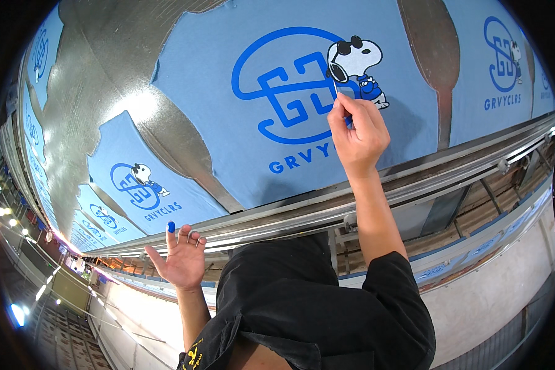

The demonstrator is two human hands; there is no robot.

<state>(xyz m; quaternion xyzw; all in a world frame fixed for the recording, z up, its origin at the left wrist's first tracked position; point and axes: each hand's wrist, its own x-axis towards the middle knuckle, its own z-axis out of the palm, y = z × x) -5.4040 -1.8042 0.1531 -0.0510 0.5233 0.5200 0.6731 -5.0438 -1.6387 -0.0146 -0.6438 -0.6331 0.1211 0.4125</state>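
A light blue cut fabric panel [197,80] lies flat in front of me, printed with a blue looping emblem and a white cartoon dog [359,58] in dark sunglasses. Over the dog's lower left side, my right hand [361,129] is closed in a pinch on a thin pale stick-like tool [336,87]. The tool's tip is at or just above the print; I cannot tell whether it touches. My left hand [184,259] is raised palm up near the table edge, fingers apart and partly curled. Bright blue colour [171,227] covers one of its fingertips, and it holds nothing.
More printed blue panels [135,179] lie in a row to the left, and another panel [493,68] is on the right. They rest on a long shiny table [120,49] with a metal rail [462,157] along its near edge. Behind me runs another table with blue panels.
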